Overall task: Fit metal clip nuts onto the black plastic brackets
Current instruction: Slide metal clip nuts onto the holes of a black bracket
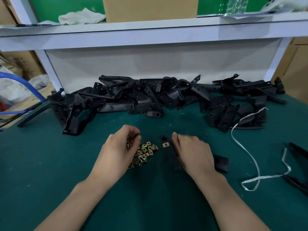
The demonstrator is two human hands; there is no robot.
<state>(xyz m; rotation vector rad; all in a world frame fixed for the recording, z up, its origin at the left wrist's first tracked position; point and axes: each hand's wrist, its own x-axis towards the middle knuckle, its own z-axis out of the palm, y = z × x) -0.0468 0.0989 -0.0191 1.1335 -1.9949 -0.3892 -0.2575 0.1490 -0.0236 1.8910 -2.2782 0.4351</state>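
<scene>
The left hand (119, 147) curls over the loose pile of clip nuts (144, 152), fingertips pinched, though whether on a nut I cannot tell. Right of it, the right hand (191, 150) presses down the bracket (171, 155), one fitted nut (166, 144) on its far end. Beyond both grips the bracket heap (158, 97) awaits; bare mat (150, 197) lies nearer.

On my counter (150, 197) a heap of brackets (150, 95) runs left to right along the back edge, under the shelf (150, 39). A box (150, 9) stands on that shelf, a rag (81, 16) to its left. Near the front, my left hand (116, 150) rests over a pile of clip nuts (145, 152); just right of the pile lies one bracket (170, 155) under my right hand (193, 152), a clip nut (166, 144) on its far end. A loose strap (253, 164) trails further right.
</scene>
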